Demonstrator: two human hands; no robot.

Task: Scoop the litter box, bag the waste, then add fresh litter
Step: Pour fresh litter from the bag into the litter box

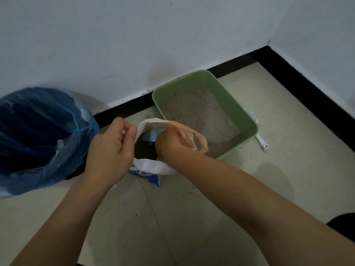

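Green box (247, 120) sits on the floor (288, 169) against the wall (134, 45), with grey litter (199, 116) spread over its bottom and piled a little toward its near corner. Just left of the box's near end stands a white sack (153, 167) with blue print, its mouth open and dark inside.

Left hand (111, 148) is on the side of the sack away from the box. Its thumb and fingers are pinched on the sack's white rim, holding the mouth open. Right hand (171, 143) is at the sack's mouth on the box side, knuckles up and fingers curled down into the opening. Their tips are hidden, so I cannot tell what they grip, if anything. An orange bag (194, 136) loops over the back of this hand and hangs toward the box, touching the sack's rim. A pale blue thing (152, 136) shows inside the sack, just at the right hand's fingers.

Well left of the box, beyond the sack, is a bin (38, 135) lined with blue plastic. On the box's right side a white handle (262, 143) lies on the floor, touching or nearly touching the box wall. Dark specks are scattered on the floor near the box.
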